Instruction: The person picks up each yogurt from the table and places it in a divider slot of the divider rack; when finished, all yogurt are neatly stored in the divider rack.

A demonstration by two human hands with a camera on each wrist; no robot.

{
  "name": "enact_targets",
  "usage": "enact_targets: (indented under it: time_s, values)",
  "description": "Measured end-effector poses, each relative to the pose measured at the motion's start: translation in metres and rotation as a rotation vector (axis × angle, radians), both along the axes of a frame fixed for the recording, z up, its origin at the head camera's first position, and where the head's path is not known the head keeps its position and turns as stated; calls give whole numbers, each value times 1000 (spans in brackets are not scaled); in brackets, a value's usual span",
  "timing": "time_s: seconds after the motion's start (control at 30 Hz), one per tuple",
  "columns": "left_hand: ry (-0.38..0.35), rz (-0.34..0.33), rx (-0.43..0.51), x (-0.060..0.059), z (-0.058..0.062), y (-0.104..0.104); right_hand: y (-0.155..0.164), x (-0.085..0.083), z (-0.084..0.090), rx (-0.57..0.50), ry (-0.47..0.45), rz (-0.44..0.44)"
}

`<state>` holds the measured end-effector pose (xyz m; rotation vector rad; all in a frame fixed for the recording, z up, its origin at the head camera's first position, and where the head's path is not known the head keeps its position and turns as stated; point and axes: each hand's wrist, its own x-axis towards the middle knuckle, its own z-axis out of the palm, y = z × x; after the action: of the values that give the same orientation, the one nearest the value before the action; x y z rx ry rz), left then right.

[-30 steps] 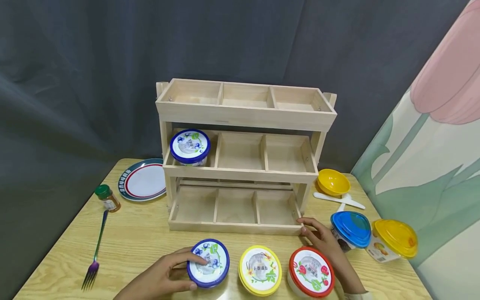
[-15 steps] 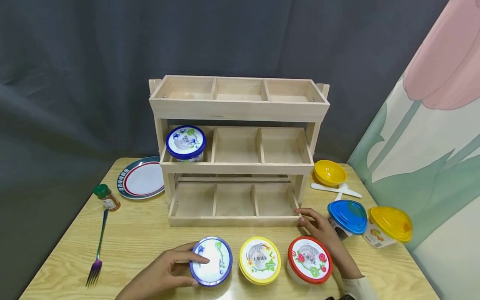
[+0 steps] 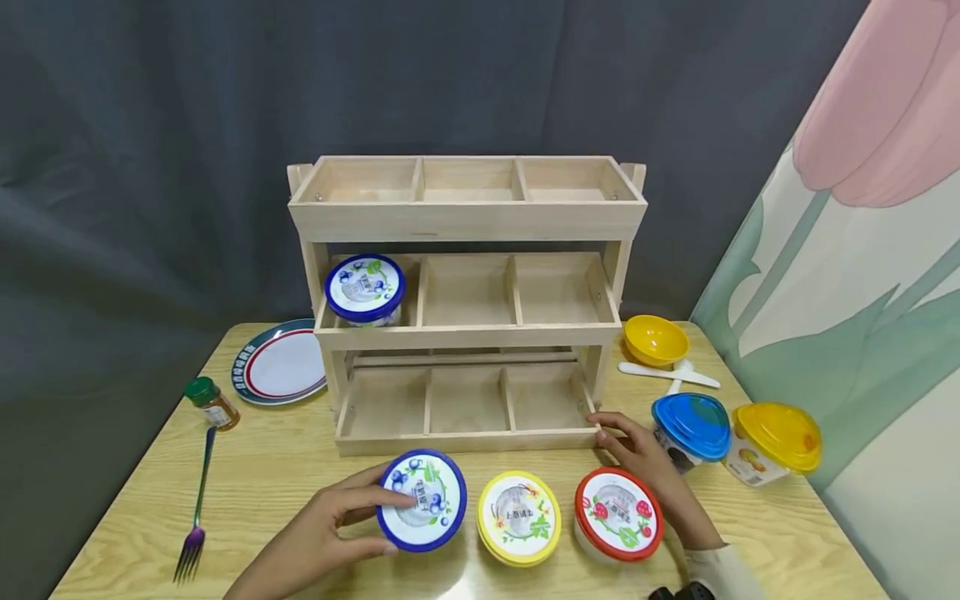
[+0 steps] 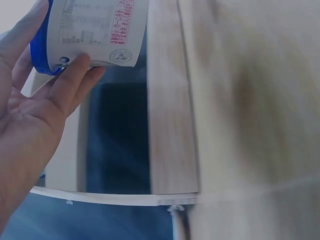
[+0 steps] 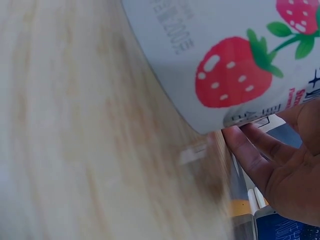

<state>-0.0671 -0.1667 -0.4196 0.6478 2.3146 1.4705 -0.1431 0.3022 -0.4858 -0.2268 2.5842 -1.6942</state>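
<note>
In the head view my left hand (image 3: pixel 330 517) grips a round tub with a blue lid (image 3: pixel 422 502) and blueberry pictures, fingers and thumb around its left side. The left wrist view shows its white printed side (image 4: pixel 95 35), held above the tabletop. My right hand (image 3: pixel 637 454) rests at the front right corner of a three-tier wooden rack (image 3: pixel 468 442), fingertips touching the lowest tray. A yellow-lidded tub (image 3: pixel 519 518) and a red-lidded strawberry tub (image 3: pixel 618 514) stand before the rack. Another blue-lidded tub (image 3: pixel 365 289) sits in the middle tier's left compartment.
At left lie a plate (image 3: pixel 285 362), a green-capped jar (image 3: pixel 212 403) and a fork (image 3: pixel 197 517). Beyond my right hand are a yellow bowl (image 3: pixel 656 340), white plastic cutlery (image 3: pixel 667 375), a blue-lidded cup (image 3: pixel 692 427) and a yellow-lidded cup (image 3: pixel 776 443). A dark curtain (image 3: pixel 450 75) hangs behind.
My left hand has raised the blue-lidded tub off the table, slightly toward the rack. My right hand stays at the rack's corner. The head view has shifted a little.
</note>
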Motion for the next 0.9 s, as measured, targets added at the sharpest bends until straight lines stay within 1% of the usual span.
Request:
enact_targets:
  time_s: [0.1,0.17,0.23,0.4,0.43,0.5,0.67,0.8,0.9]
  values:
    - [52,18,-30,-2,9,2,1,0,0,7,-3,-9]
    - [78,23,-9,-3,13,3,2,1,0,-6,-16,-17]
    - [125,22,16,-5,19,4,2,1,-1,-21,-28,-24]
    - [222,45,62,-10,35,8,-2,2,-1,-81,-102,-45]
    - [232,58,70,-12,38,10,-2,1,0,-86,-113,-47]
    - [276,71,93,-17,44,13,-2,-2,3,-83,-112,-51]
    - [370,72,141,-31,54,23,-1,-2,4,-66,-79,-61]
    - [394,74,171,-42,60,26,-1,-2,3,-91,-84,-48]
    - [393,97,174,-46,63,26,-1,-1,0,-107,-94,-35]
